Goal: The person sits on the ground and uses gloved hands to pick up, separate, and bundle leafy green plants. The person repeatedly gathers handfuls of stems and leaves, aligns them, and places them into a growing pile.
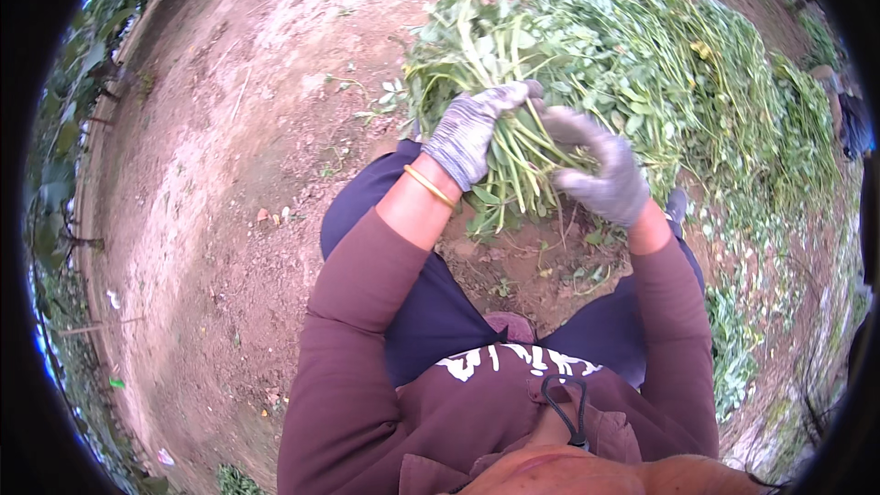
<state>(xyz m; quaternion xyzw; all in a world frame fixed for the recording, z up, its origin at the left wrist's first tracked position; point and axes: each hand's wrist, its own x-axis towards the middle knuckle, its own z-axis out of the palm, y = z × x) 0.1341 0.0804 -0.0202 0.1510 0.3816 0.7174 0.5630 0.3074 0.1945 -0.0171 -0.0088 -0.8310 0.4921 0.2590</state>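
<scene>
My left hand, in a grey knitted work glove, is closed around a bunch of leafy green plant stems. The leaves fan out above it and the stem ends point down towards my lap. My right hand, gloved alike and slightly blurred, is curved at the right side of the bunch, thumb and fingers apart, close to the stem ends. Whether its fingers touch a stem, I cannot tell. A large heap of the same leafy plants lies on the ground just beyond and to the right.
Bare reddish soil with scattered leaves surrounds me. My bent knees frame the soil below the bunch. A low kerb with foliage runs along the left rim. Loose greens lie at the right, and dark cloth shows at the far right.
</scene>
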